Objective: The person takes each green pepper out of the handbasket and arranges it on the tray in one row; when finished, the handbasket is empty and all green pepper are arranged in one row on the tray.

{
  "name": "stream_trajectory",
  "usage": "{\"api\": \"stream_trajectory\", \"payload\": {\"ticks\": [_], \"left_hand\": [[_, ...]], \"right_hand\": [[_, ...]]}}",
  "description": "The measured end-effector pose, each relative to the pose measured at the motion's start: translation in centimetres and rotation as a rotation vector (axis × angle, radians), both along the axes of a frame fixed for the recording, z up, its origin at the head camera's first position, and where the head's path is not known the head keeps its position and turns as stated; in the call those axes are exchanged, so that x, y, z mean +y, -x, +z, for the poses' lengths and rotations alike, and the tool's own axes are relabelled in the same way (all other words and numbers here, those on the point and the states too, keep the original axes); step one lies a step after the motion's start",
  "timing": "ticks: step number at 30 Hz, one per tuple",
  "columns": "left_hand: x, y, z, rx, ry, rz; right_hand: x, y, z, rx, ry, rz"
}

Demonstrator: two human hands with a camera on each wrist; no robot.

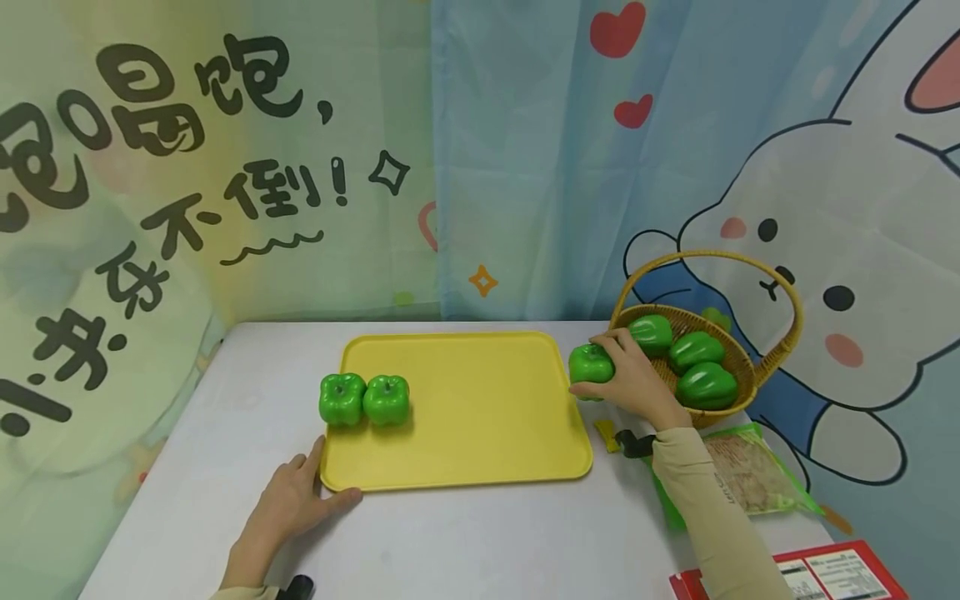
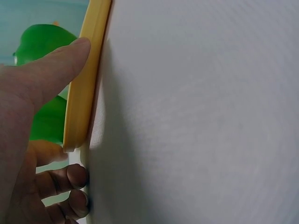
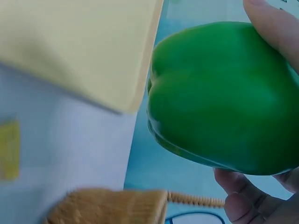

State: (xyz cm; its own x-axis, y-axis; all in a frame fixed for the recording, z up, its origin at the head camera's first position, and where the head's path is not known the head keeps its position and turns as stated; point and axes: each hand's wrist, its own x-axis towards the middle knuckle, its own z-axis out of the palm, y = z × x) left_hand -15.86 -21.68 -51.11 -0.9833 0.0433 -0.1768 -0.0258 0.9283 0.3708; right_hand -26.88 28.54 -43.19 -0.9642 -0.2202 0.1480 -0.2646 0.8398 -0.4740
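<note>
My right hand grips a green bell pepper between thumb and fingers, near the right end of the yellow tray. The right wrist view shows this pepper large, apart from the tray and the basket. Two more green bell peppers sit side by side at the tray's left end. My left hand touches the tray's near left corner, its thumb against the front rim and its index finger by the left side. The left wrist view shows its other fingers loosely bent.
A wicker basket with an arched handle holds several green bell peppers behind the right hand. A clear green-edged packet and a red box lie at the right. A small yellow and black item lies beside the tray. Printed curtains stand behind.
</note>
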Motion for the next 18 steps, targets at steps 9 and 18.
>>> {"api": "stream_trajectory", "payload": {"ticks": [9,18], "left_hand": [[-0.1,-0.2,-0.1,-0.006,-0.004,0.001],[-0.1,-0.1,-0.1,-0.007,-0.002,0.007]], "right_hand": [[-4.2,0.2,-2.2,0.021,0.040,0.073],[-8.5,0.4,-4.3,-0.073,0.097,0.106]]}}
